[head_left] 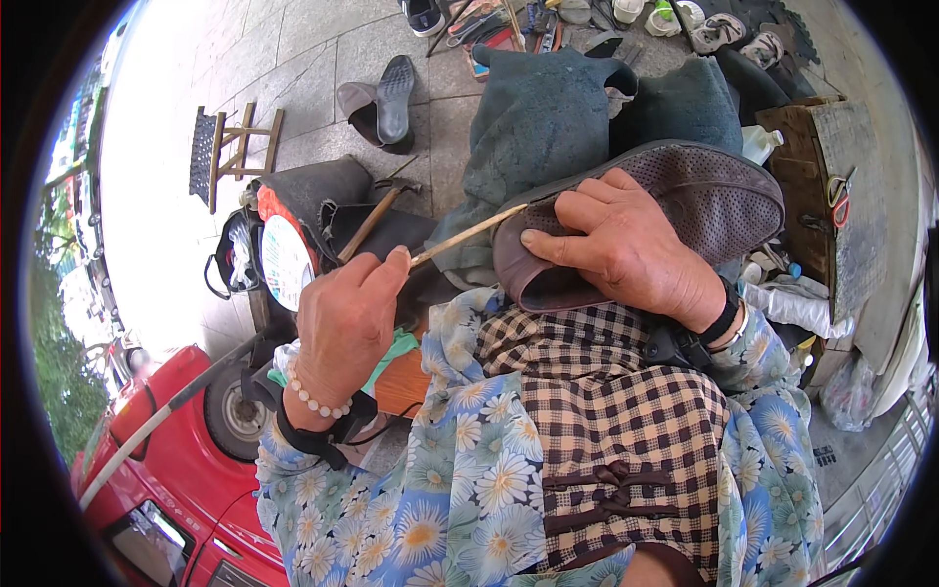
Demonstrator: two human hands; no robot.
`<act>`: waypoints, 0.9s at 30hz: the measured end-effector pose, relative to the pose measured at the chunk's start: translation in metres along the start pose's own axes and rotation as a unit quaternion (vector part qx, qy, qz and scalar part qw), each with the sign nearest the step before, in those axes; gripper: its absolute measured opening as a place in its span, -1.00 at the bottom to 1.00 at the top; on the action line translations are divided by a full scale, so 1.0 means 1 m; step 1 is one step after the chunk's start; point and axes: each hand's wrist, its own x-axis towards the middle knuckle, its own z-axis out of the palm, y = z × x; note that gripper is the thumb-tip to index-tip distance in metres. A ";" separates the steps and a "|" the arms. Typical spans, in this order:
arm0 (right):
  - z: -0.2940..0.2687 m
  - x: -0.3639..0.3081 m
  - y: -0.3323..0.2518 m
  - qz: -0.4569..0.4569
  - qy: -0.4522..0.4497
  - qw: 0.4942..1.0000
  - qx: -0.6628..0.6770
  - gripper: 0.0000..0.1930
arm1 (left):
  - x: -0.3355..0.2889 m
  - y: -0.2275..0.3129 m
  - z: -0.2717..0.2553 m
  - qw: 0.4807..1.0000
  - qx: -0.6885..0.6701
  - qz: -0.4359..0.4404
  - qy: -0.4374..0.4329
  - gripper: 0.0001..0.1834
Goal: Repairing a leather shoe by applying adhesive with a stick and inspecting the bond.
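A brown perforated leather shoe (719,201) lies across my lap, its heel opening toward the left and its toe to the right. My right hand (626,245) is wrapped over the shoe's heel end, with the thumb pressing on the smooth heel leather. Between the thumb and fingers of my left hand (344,318) is a thin light wooden stick (469,236). The stick slants up to the right, and its far tip meets the shoe's edge near the sole. What is on that tip is too small to make out. Dark green cloth (538,122) covers my knees beneath the shoe.
A hammer (377,217) rests on a dark bag at the left, near a small folding stool (240,147). Loose shoe parts with a grey insole (395,98) lie on the paving. Scissors (839,199) hang on a wooden box (846,137) at the right. Behind my left arm stands a red vehicle (171,430).
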 end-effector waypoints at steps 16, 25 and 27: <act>0.005 -0.002 0.008 0.004 0.012 1.000 -0.018 -0.56 | -0.010 0.020 0.015 0.987 0.131 0.013 -0.097 -0.63; 0.004 -0.003 0.005 0.002 0.007 1.000 0.009 -0.56 | -0.040 0.015 0.010 0.992 -0.081 -0.093 0.020 -0.83; 0.003 -0.003 0.006 0.012 -0.003 1.000 0.003 -0.55 | -0.043 0.012 0.017 0.985 -0.122 -0.110 0.052 -0.85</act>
